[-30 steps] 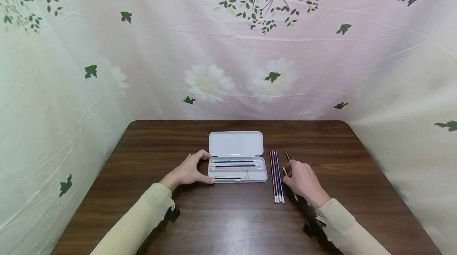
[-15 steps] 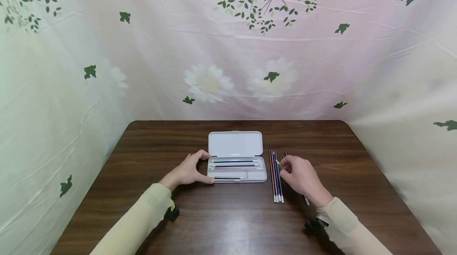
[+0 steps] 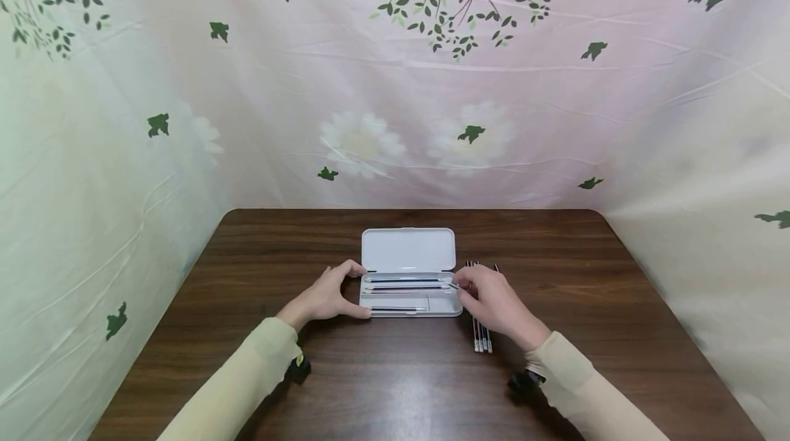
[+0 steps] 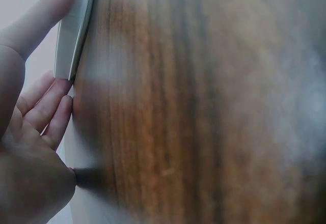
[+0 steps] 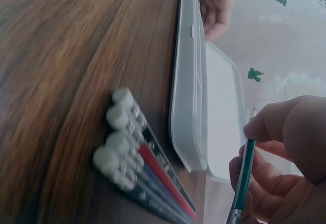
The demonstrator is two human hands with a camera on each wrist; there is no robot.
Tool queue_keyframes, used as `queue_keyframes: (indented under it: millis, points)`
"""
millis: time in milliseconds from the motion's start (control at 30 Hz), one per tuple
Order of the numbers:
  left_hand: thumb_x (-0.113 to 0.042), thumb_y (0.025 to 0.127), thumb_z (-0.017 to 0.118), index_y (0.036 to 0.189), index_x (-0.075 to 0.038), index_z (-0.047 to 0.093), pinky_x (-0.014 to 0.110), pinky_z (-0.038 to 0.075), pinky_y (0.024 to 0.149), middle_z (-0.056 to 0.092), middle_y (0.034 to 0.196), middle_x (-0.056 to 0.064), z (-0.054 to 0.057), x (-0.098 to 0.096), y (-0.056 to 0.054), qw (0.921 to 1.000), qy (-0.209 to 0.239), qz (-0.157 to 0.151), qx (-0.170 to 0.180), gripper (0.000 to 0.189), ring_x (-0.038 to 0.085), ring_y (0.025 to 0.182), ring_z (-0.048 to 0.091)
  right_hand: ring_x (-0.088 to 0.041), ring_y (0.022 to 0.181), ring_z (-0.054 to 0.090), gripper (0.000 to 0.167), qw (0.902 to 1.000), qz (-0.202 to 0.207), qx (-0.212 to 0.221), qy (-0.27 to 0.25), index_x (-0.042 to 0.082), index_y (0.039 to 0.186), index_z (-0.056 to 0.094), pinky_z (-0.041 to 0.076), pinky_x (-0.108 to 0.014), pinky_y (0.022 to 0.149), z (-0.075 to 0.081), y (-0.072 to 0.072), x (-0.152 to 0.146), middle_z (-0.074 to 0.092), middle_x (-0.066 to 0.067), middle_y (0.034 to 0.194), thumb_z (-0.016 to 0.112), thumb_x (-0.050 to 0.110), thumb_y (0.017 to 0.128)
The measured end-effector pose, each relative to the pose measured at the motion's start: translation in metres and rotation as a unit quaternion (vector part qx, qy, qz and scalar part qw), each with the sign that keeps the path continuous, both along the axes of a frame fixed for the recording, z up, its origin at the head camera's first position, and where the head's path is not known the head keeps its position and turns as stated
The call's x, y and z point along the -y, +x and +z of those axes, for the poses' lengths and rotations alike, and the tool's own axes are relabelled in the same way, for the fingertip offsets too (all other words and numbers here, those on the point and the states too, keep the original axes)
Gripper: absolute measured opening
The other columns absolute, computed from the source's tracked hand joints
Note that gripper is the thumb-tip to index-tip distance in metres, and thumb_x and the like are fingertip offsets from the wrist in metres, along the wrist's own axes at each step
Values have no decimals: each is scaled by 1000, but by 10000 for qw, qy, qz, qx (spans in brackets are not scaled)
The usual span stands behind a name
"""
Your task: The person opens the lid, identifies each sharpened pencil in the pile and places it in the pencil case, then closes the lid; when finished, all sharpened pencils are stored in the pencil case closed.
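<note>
A white pencil case [image 3: 410, 315] lies on the table with its lid [image 3: 407, 249] folded back. Several pencils [image 3: 404, 287] lie lengthwise inside, one of them in the front compartment. My left hand [image 3: 327, 295] grips the case's left end, thumb at the front edge and fingers at the back corner. In the left wrist view the thumb lies along the case wall [image 4: 71, 46]. Over the case's right end, my right hand [image 3: 494, 300] pinches a green pencil [image 5: 246, 170] between thumb and fingers, its sharpened tip pointing towards the case.
Several pencils [image 3: 483, 345] with white erasers lie side by side just right of the case, partly under my right hand. Another dark pencil [image 3: 496, 267] shows its end behind that hand. A printed cloth [image 3: 395, 98] hangs behind the wooden table [image 3: 278, 235].
My right hand has lifted a pencil from the table and carried it left, over the row of pencils, to the case's right end. My left hand stays on the case.
</note>
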State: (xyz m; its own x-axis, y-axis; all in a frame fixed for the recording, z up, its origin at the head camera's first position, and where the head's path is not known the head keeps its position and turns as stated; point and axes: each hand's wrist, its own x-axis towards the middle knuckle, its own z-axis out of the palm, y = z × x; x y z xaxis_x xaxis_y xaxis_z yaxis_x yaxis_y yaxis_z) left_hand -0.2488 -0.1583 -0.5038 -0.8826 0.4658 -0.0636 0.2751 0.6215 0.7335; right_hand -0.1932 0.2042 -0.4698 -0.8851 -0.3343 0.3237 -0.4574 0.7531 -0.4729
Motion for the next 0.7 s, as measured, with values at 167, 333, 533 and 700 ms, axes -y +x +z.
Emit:
queue_keyframes:
  millis: [167, 333, 533, 700]
  points:
    - [-46, 72, 97, 137, -21, 57, 59, 3, 130, 60, 138, 2, 0, 0, 0, 10000, 5, -22, -7, 80, 23, 138, 51, -12, 80, 67, 18, 9982, 452, -400, -53, 8, 104, 77, 58, -30, 72, -3, -6, 15, 71, 2, 92, 73, -1, 89]
    - [-46, 72, 97, 137, -21, 58, 59, 3, 130, 60, 138, 2, 0, 0, 0, 10000, -17, -48, -58, 81, 23, 139, 51, -13, 84, 69, 13, 9948, 826, -580, -134, 8, 101, 78, 61, -30, 75, -7, -10, 34, 75, 0, 96, 80, 3, 90]
    - [-48, 72, 97, 138, -21, 57, 59, 3, 130, 60, 138, 2, -1, 1, -1, 9999, -28, -86, -72, 81, 23, 138, 51, -13, 88, 71, 12, 9931, 1083, -457, -8, 9, 98, 78, 62, -31, 79, -9, -12, 59, 76, 0, 95, 80, 0, 90]
    - [-47, 72, 97, 137, -22, 58, 59, 3, 130, 60, 138, 3, 0, 1, -1, 10000, 42, -60, -32, 80, 23, 138, 51, -14, 94, 73, 16, 9915, 1234, -404, 113, 10, 98, 79, 62, -36, 85, -8, -13, 79, 78, 0, 98, 77, -4, 90]
